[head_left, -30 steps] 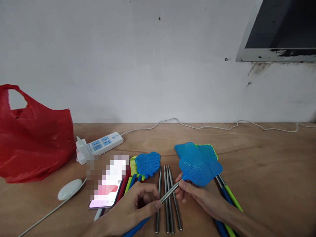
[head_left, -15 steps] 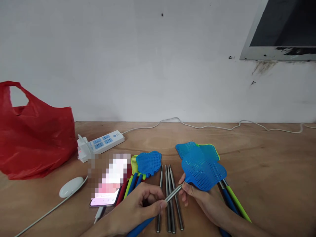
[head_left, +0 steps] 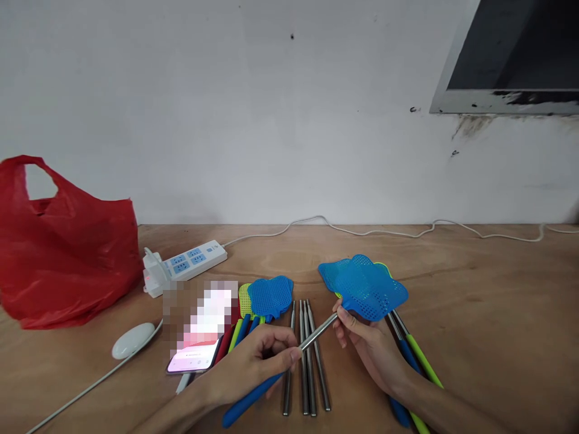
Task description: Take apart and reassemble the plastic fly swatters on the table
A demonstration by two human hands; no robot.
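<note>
Brown wooden tabletop (head_left: 497, 313) set against a grey wall (head_left: 289, 120), viewed from above the person's forearms. In the foreground, a blue swatter (head_left: 373, 289) is held over the surface, its long axis running obliquely from the handle (head_left: 251, 399) at near left to the mesh head at far right. The left hand (head_left: 261, 364), nearer the handle, clasps the steel shaft (head_left: 321, 330) between thumb and forefinger, close to the handle's upper end. The right hand (head_left: 371, 349), nearer the head, pinches the neck, with the mesh extending beyond its fingertips; the fingers cover the joint, so its fit cannot be told. Beneath the shaft, between the hands, four steel rods (head_left: 311, 380) lie roughly lengthwise. Left of these is a group of swatters (head_left: 271, 296) with red, green and blue handles, partly hidden by the left hand; to the right is a second group of swatters (head_left: 330, 274), blue and green, overlapped by the held head. Farther left lie a phone (head_left: 196, 363) and a white oval device (head_left: 133, 340); behind them, a power strip (head_left: 205, 258) and a red plastic bag (head_left: 76, 259). A white cable (head_left: 319, 217) trails near the wall; a dark screen (head_left: 520, 57) occupies the upper right.
</note>
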